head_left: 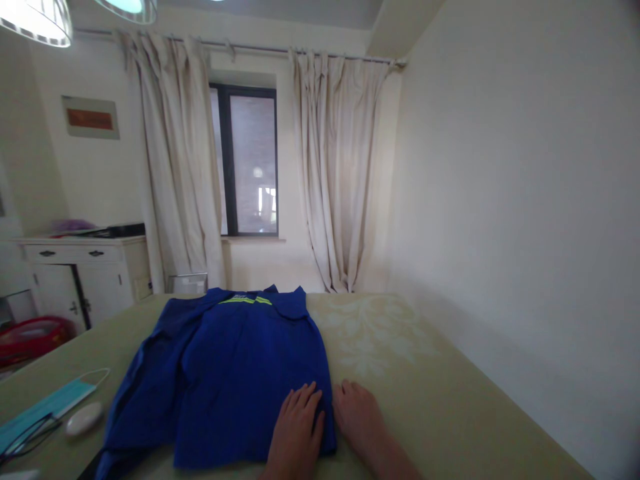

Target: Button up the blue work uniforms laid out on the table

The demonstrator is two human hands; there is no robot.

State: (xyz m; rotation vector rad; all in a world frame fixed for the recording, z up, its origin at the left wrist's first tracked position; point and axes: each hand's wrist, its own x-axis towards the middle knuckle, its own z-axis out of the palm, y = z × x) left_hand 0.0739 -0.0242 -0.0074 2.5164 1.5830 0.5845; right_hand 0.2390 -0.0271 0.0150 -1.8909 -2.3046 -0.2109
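Note:
A blue jacket (pixel 235 380) with yellow-green stripes near its collar is spread over the bed-like surface. One sleeve runs down its left side; the other sleeve does not show. Flat on the lower right part of the jacket rests my left hand (pixel 297 423), its fingers stretched forward and the thumb apart. My right hand (pixel 357 410) is at the jacket's right edge, with fingers bent and the thumb side against the cloth. Its fingertips are partly hidden.
On the left lie a light-blue face mask (pixel 55 403), a white computer mouse (pixel 84 420) and dark-framed glasses (pixel 33 437). Beyond stand a white cabinet (pixel 103 287) and a red basket (pixel 40 340). A wall (pixel 515 233) borders the green patterned cover (pixel 425 407) on the right.

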